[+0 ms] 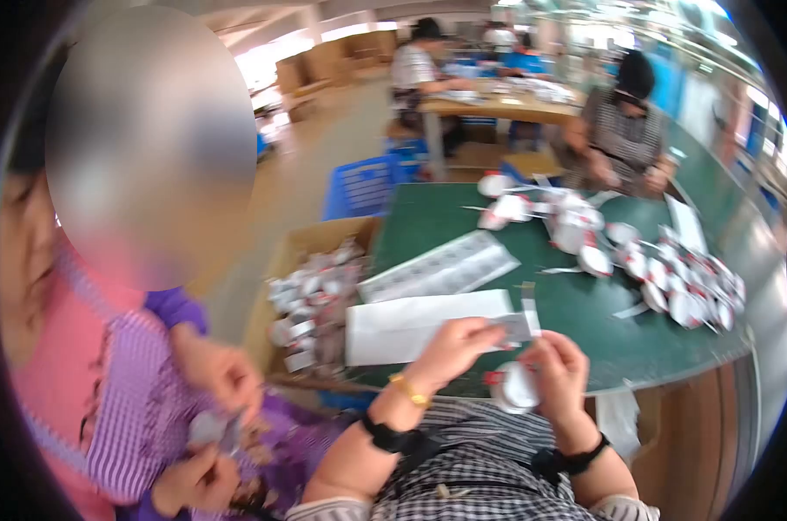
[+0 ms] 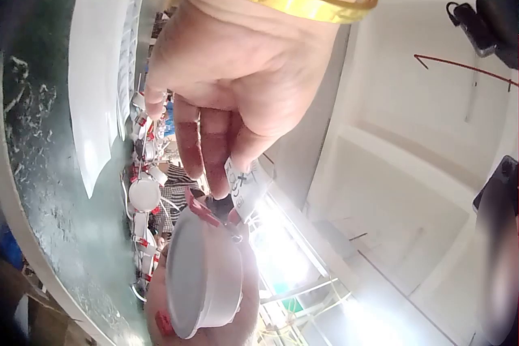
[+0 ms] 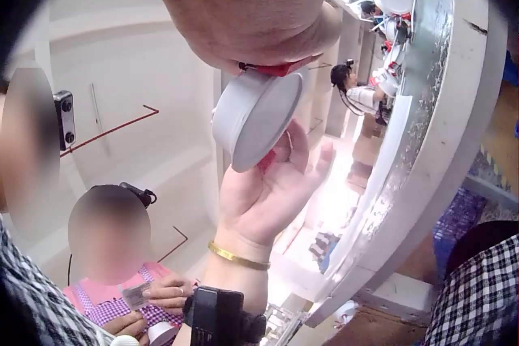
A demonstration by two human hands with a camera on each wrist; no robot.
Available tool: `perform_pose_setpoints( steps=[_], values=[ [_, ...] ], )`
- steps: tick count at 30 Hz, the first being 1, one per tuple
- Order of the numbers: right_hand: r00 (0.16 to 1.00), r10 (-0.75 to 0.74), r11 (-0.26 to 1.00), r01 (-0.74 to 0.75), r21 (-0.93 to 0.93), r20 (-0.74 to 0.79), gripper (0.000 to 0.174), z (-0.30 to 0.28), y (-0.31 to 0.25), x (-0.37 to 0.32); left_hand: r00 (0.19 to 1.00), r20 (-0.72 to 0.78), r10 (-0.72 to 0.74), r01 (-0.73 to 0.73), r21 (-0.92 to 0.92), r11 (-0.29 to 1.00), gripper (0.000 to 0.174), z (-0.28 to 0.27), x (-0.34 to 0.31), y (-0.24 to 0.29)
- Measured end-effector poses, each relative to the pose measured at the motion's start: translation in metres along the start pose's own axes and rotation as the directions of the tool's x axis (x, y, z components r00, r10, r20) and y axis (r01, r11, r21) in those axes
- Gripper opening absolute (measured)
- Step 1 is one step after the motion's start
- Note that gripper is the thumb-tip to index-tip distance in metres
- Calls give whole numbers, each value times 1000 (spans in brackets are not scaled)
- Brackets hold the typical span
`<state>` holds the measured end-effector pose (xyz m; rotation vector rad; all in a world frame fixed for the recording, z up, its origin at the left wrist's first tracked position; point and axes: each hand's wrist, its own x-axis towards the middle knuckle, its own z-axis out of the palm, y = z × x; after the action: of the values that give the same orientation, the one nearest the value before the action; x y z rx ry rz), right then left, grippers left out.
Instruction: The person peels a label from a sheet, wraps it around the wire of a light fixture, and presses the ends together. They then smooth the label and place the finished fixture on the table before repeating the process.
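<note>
My left hand, with a gold bracelet at its wrist, pinches a small printed label between thumb and finger; the label shows in the left wrist view too. Close beside it, my right hand holds a round white part with red pieces at its edge. A pale strip stands up between the hands. In the right wrist view the white part lies between my right hand and the left hand. My right fingertips are mostly hidden there.
A green table bears white sheets, a sheet with rows of grey marks and a heap of white round parts. At left stands a carton of small parts. A person in pink sits close at left; another sits across.
</note>
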<state>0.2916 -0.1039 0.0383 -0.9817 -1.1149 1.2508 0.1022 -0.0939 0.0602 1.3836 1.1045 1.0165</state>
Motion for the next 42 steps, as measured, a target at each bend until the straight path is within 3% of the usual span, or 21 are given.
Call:
perform_pose_setpoints(
  steps=[2,3,4,5,8,11,13,18,21,23,25,27,30,31,34,38,42],
  values=[
    [1000,-2,996,1,85,21,19,1,1,-2,994,47,100,-96,-75,993,23,2,3,-3],
    [1000,-12,995,9,104,23,19,1,1,-3,995,85,51,-52,7,999,23,-1,-1,13],
    [1000,-6,992,3,129,26,19,-1,-1,-3,986,143,85,-77,-61,995,24,-5,1,6],
    [999,1,987,-7,160,40,19,-3,-1,-3,988,155,18,2,-126,992,27,-9,5,-1],
    [999,-11,987,4,163,47,19,-7,-2,-4,994,109,8,10,-158,987,30,-6,10,20],
    [998,1,995,-7,98,64,20,-8,-6,-8,989,148,12,-1,-76,997,28,9,22,26],
    [998,-5,995,-2,96,66,20,-9,-5,-8,991,136,1,-13,90,996,22,17,28,27],
    [993,-31,997,22,80,115,15,-16,-10,-3,990,124,65,-76,84,994,20,23,30,23],
    [982,35,997,-21,-75,186,13,-19,-14,3,987,133,89,-111,171,979,19,25,29,25],
    [975,-130,936,180,-303,178,13,-22,-11,4,986,131,106,-136,246,960,18,25,25,25],
    [972,-157,928,205,-310,172,14,-18,-12,2,993,54,102,-109,150,983,19,22,21,24],
    [990,-94,977,112,-183,107,13,-11,-14,1,997,12,72,-73,39,997,23,18,22,10],
    [992,-63,987,78,-137,110,14,-8,-6,4,994,-49,95,-104,-216,971,35,19,17,-4],
    [992,-55,987,72,-141,117,14,-6,-5,2,994,-57,89,-100,-222,970,35,20,16,-8],
    [989,-83,985,101,-137,126,15,2,-7,2,996,-1,91,-91,8,996,33,17,13,-5],
    [989,-62,995,71,-67,137,16,7,-7,4,992,93,82,-82,4,997,30,-1,7,4],
    [991,-26,996,36,-77,135,15,17,0,11,988,148,45,-15,-195,981,30,-17,-1,-9]
  ],
)
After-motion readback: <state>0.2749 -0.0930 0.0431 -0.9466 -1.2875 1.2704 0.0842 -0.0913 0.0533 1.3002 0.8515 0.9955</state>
